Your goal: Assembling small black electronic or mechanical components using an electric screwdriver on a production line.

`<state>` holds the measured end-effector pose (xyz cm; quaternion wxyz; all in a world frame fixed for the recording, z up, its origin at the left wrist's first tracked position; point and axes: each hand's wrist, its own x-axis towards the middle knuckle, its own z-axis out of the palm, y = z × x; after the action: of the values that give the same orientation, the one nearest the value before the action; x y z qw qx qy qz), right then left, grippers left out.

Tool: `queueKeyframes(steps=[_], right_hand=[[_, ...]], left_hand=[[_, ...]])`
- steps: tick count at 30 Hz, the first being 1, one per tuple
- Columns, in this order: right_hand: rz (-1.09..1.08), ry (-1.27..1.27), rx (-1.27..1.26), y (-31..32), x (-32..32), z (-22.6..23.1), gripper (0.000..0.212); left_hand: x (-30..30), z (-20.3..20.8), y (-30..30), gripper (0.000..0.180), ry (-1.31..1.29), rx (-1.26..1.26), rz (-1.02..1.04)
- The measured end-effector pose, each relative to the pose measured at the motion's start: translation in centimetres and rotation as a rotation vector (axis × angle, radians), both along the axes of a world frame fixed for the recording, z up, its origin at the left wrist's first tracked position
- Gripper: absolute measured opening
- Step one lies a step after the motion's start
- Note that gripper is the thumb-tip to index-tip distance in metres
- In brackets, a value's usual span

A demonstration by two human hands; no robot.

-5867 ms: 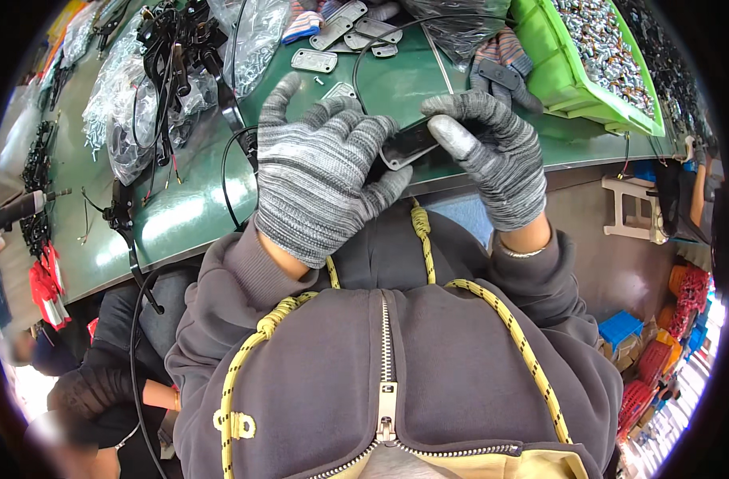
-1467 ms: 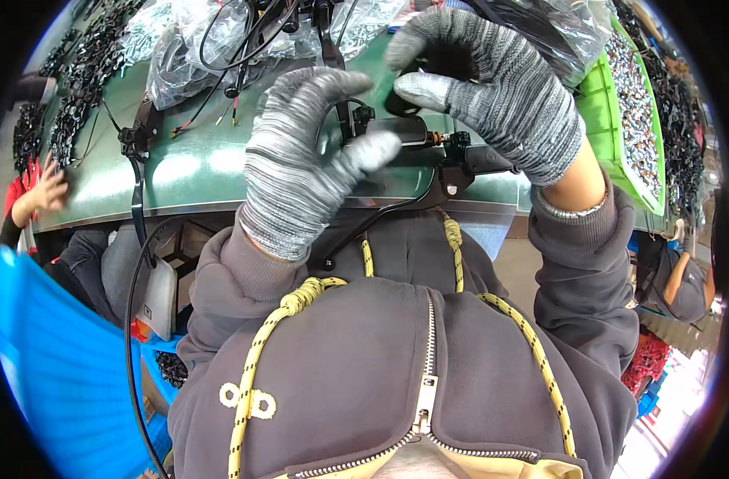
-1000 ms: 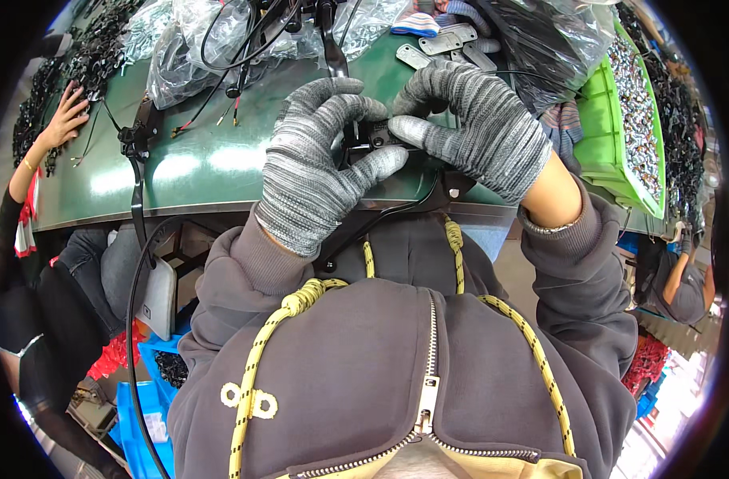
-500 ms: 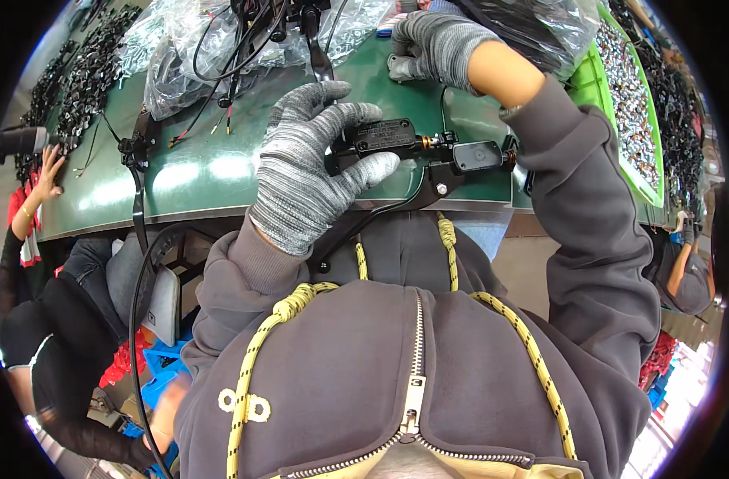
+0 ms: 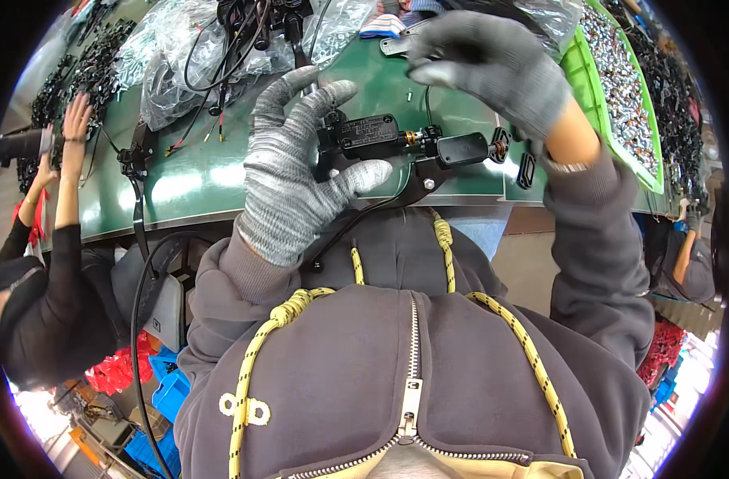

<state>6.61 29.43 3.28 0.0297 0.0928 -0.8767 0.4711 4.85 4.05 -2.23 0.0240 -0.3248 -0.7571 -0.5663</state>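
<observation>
"Box first: where is it?"

"On the green table, just right of the left hand. It's black. A second ago both hands cover most of it; now its top shows almost whole."

"And that hand's grip?"

"Wide. Fingers and thumb spread apart around the box's left end. I can't tell whether they touch it."

"What's next to the box?"

"A black block to its right, with a brass-coloured fitting between. Past the block lies a black looped piece, in fuller view than half a second ago."

"The right hand?"

"Raised beyond the block, blurred, farther right than half a second ago. The gap between thumb and fingers looks narrow; whether it holds anything, I can't tell. A grey plate shows near its fingertips."

"Farther out?"

"A green bin of metal parts on the right. On the left, both co-worker's hands are at the table's edge; half a second ago only one is."
</observation>
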Motion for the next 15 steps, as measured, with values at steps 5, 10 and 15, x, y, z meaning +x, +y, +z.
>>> queueKeyframes(steps=[5, 10, 15], right_hand=[[-0.009, 0.052, -0.274, 0.6, 6.5, -0.2, 0.02], [-0.043, -0.029, -0.321, 2.3, 8.4, -1.2, 0.034], [-0.15, -0.05, -0.369, 3.3, 9.0, -2.3, 0.034]], left_hand=[[0.8, 2.5, 1.8, 0.058, 0.179, -0.149, -0.139], [0.5, 3.0, 3.5, 0.058, 0.521, -0.4, -0.154], [0.2, 2.2, 4.4, 0.057, 0.42, -0.374, -0.164]])
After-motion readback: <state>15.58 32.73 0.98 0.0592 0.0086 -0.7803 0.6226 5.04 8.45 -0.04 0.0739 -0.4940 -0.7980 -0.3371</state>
